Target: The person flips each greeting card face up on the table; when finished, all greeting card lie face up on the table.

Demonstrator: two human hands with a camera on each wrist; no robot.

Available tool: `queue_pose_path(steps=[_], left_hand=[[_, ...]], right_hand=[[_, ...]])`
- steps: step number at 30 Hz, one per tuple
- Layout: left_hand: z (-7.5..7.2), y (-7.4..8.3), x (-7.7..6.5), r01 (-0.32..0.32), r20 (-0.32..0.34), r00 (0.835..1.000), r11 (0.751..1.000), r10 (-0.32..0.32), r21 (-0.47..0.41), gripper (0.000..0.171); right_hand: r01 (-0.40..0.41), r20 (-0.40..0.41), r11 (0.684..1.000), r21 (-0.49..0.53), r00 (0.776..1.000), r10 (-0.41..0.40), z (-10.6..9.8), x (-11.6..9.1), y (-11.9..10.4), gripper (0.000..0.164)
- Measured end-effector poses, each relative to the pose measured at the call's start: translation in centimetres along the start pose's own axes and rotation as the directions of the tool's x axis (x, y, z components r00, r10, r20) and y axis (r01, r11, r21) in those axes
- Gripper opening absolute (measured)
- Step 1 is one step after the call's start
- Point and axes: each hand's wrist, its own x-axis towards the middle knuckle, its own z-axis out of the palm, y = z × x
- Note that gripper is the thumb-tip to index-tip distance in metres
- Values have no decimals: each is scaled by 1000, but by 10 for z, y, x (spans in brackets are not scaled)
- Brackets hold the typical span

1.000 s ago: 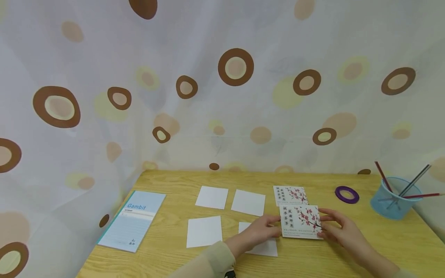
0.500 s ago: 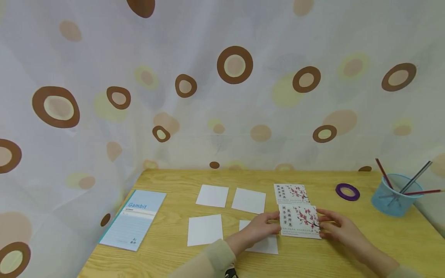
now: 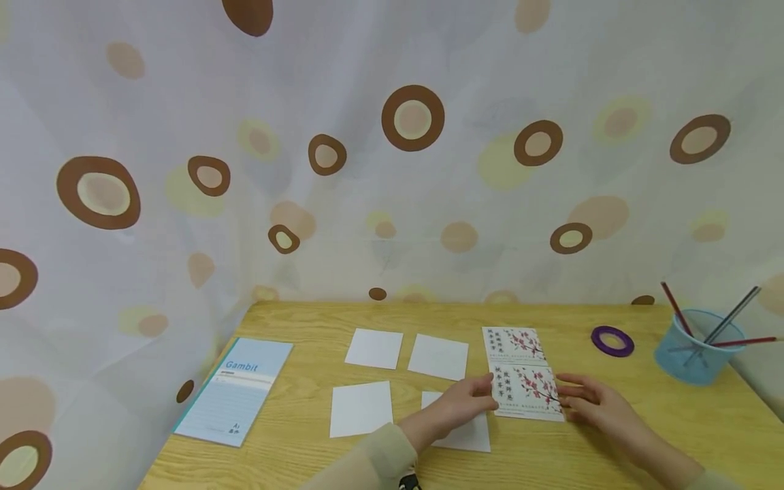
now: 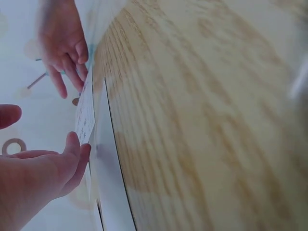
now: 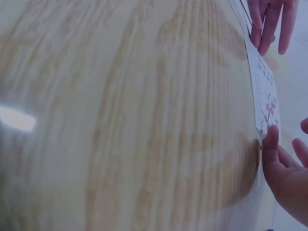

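A printed card (image 3: 528, 393) with red blossoms and dark characters lies in front of a matching card (image 3: 516, 346), their edges meeting. At its left side, my left hand (image 3: 456, 410) touches the edge with its fingertips; the forearm and hand partly cover a white square paper (image 3: 465, 437). On the opposite side my right hand (image 3: 603, 414) has its thumb and fingertips right at the card's edge. The right wrist view shows the thumb (image 5: 271, 139) by the blossom corner of the card (image 5: 264, 98). Both hands have loosely extended fingers.
Several white paper squares (image 3: 373, 348) lie left of the cards on the wooden table (image 3: 294, 422). A blue notebook (image 3: 235, 391) is at the far left. To the right are a purple ring (image 3: 612, 352) and a blue pencil cup (image 3: 691, 367) holding several pencils.
The nearer card has shifted slightly left and settled; it overlapped the farther card in the head view, and now their edges line up. Both hands moved little, staying at its sides.
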Motion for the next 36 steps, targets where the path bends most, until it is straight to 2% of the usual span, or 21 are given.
queue_pose_path(steps=[10, 17, 24, 31, 33, 36], left_hand=[[1, -2, 1, 3, 38, 999, 999, -2, -35, 60], [1, -3, 1, 11, 26, 1000, 998, -10, -57, 61], [-5, -5, -1, -12, 29, 999, 996, 14, -88, 66], [-17, -3, -1, -81, 22, 996, 980, 87, -180, 67], [-22, -2, -1, -96, 0, 995, 982, 97, -163, 67], [-30, -2, -1, -110, -33, 994, 989, 108, -94, 68]], right_hand=[[32, 34, 999, 5, 999, -32, 0, -4, 2, 62], [14, 23, 1000, -21, 1000, -14, 0, -4, 2, 62], [-13, 15, 999, -41, 1000, 14, -3, -3, -1, 64], [97, -21, 990, -102, 995, -99, -9, -3, -10, 66], [130, -31, 985, -117, 990, -135, -10, -2, -15, 66], [190, -36, 971, -147, 980, -197, -9, 1, -23, 64]])
